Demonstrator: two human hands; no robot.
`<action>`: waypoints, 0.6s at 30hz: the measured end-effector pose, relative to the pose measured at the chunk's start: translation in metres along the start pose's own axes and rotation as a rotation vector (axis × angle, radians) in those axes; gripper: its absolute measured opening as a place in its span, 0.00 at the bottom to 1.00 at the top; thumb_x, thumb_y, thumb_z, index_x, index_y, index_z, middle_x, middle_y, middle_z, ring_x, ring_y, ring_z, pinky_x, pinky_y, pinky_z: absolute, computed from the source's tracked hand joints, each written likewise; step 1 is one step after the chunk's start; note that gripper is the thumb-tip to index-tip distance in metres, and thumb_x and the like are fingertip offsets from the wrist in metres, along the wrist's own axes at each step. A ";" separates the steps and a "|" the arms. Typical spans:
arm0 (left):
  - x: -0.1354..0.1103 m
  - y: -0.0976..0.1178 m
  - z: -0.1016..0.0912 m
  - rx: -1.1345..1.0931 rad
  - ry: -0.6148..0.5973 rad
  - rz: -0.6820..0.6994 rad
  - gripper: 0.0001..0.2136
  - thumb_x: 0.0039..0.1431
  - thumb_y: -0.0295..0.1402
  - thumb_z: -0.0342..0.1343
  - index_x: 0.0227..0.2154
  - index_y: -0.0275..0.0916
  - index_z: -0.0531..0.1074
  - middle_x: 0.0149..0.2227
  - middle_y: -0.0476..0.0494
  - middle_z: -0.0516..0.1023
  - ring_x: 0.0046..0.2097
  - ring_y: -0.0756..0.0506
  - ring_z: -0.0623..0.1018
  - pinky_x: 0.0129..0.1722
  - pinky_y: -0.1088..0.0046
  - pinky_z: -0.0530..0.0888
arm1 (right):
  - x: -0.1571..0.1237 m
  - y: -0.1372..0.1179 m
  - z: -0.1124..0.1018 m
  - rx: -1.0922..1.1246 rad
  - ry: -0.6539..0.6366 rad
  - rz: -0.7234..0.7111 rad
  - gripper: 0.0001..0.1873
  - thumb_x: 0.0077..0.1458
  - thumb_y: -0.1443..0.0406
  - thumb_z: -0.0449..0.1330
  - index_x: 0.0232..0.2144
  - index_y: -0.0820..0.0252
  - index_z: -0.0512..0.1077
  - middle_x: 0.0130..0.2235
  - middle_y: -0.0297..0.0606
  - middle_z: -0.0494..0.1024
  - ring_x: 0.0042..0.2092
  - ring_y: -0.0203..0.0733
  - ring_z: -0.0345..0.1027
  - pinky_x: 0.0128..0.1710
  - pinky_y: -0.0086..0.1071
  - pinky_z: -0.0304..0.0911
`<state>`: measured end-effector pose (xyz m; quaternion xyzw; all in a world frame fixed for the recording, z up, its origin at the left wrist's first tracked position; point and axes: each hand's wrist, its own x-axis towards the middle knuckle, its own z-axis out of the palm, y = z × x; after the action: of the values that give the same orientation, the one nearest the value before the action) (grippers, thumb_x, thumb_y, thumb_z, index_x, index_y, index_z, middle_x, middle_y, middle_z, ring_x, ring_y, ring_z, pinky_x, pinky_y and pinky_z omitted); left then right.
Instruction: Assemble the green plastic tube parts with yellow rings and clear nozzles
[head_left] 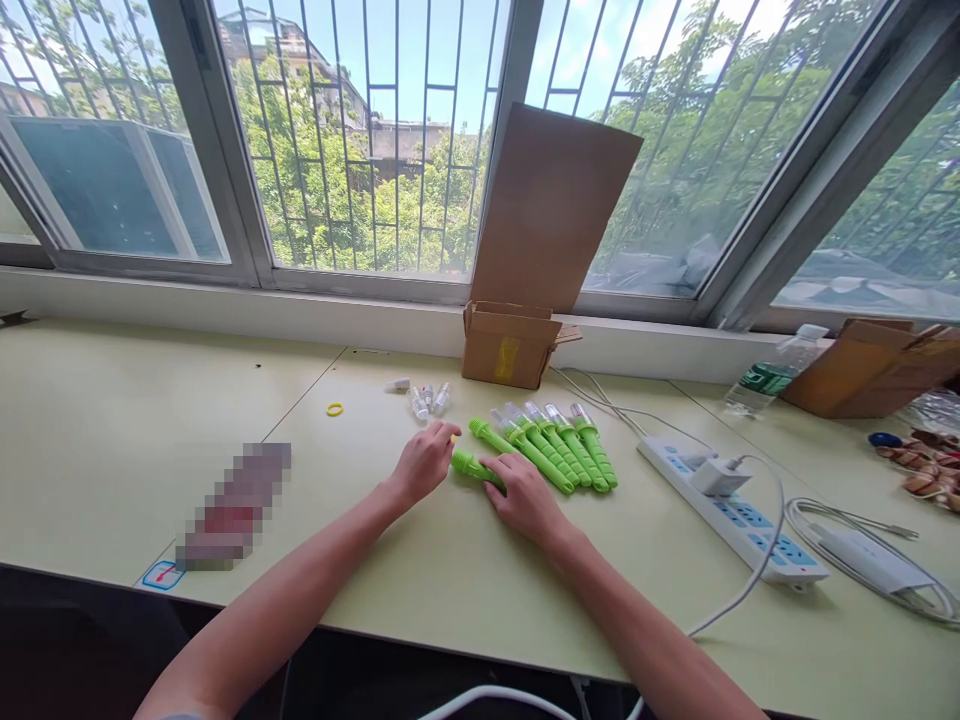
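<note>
My right hand [525,495] is closed around a green plastic handle [469,464] with a ridged, threaded end pointing left. Close to that end, my left hand [426,462] has its fingers pinched, and a small yellow piece [453,440] shows at the fingertips; its full shape is hidden. Just beyond lies another green handle [525,457] with a bare threaded end. Beside it, several green handles with clear caps [581,450] lie in a slanted row. Several loose clear caps [429,400] rest past my left hand. A yellow ring [334,409] lies farther left.
A cardboard box [506,345] stands against the window sill. On the right are a white power strip [731,510] with cables, a coiled charger cable [870,560], a plastic bottle [776,372] and another cardboard box [862,370]. A blurred-out item [236,510] lies at left.
</note>
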<state>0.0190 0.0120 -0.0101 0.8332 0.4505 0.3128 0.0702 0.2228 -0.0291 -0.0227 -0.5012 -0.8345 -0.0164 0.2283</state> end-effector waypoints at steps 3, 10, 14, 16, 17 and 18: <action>0.000 -0.004 0.002 0.001 -0.003 -0.003 0.11 0.62 0.25 0.44 0.44 0.41 0.65 0.43 0.44 0.73 0.37 0.48 0.74 0.38 0.71 0.71 | 0.000 -0.001 -0.001 -0.005 -0.005 0.006 0.16 0.56 0.67 0.55 0.47 0.59 0.71 0.40 0.43 0.75 0.44 0.47 0.65 0.45 0.38 0.59; 0.001 -0.013 0.009 -0.059 0.027 0.044 0.12 0.59 0.21 0.45 0.42 0.40 0.67 0.40 0.43 0.72 0.37 0.47 0.74 0.37 0.72 0.71 | 0.000 0.000 0.000 -0.004 -0.002 -0.002 0.16 0.55 0.68 0.56 0.47 0.59 0.71 0.40 0.42 0.75 0.44 0.47 0.66 0.46 0.37 0.59; 0.000 -0.013 0.013 -0.113 0.054 0.078 0.11 0.59 0.22 0.45 0.40 0.40 0.68 0.39 0.44 0.72 0.35 0.48 0.74 0.36 0.71 0.72 | 0.000 0.000 0.000 -0.007 0.001 -0.008 0.16 0.56 0.68 0.56 0.48 0.59 0.71 0.40 0.43 0.75 0.44 0.47 0.66 0.46 0.37 0.59; 0.000 -0.013 0.014 -0.139 0.058 0.087 0.10 0.59 0.22 0.46 0.39 0.40 0.68 0.38 0.45 0.72 0.35 0.48 0.74 0.37 0.71 0.72 | 0.000 0.000 0.000 -0.007 0.002 -0.011 0.16 0.56 0.68 0.56 0.48 0.59 0.70 0.40 0.43 0.75 0.44 0.47 0.66 0.46 0.37 0.59; -0.001 -0.013 0.014 -0.154 0.057 0.091 0.10 0.59 0.22 0.46 0.39 0.40 0.68 0.38 0.45 0.71 0.35 0.48 0.74 0.38 0.71 0.72 | 0.000 0.000 0.000 -0.006 0.002 -0.012 0.16 0.56 0.67 0.55 0.48 0.59 0.70 0.40 0.43 0.75 0.44 0.47 0.66 0.46 0.37 0.59; -0.001 -0.013 0.015 -0.167 0.055 0.094 0.10 0.59 0.22 0.46 0.39 0.40 0.68 0.38 0.45 0.71 0.36 0.48 0.74 0.39 0.71 0.72 | 0.000 0.000 0.000 -0.005 0.002 -0.012 0.16 0.56 0.67 0.55 0.48 0.59 0.70 0.40 0.43 0.75 0.44 0.47 0.66 0.46 0.37 0.59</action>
<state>0.0185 0.0216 -0.0275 0.8356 0.3851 0.3752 0.1123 0.2227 -0.0289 -0.0229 -0.4969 -0.8372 -0.0203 0.2276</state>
